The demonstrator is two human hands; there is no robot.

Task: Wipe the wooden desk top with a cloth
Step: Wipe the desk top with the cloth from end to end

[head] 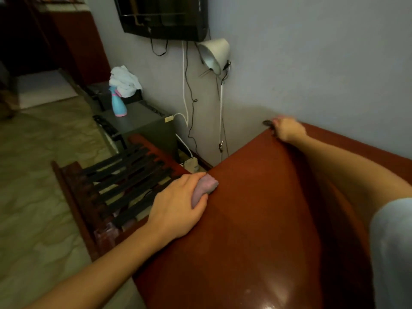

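Left hand (178, 204), centre frame: fingers (189, 181) pressed together and curled over a bunched pinkish-purple cloth (206, 187), thumb closing on it from the near side. The cloth sits on the left edge of the reddish-brown wooden tabletop (256, 219), touching its surface.

Right hand (288, 129), upper right of centre, at the tabletop's far corner by the wall: fingers curled around a small dark object (267, 124), which cannot be identified.

Left of the tabletop stands a dark slatted rack (124, 175). Above it in the frame, a grey cabinet (142, 121) carries a blue and pink spray bottle (118, 103), with a white towel (123, 81) behind. A white lamp (215, 54) hangs on the wall at upper centre.
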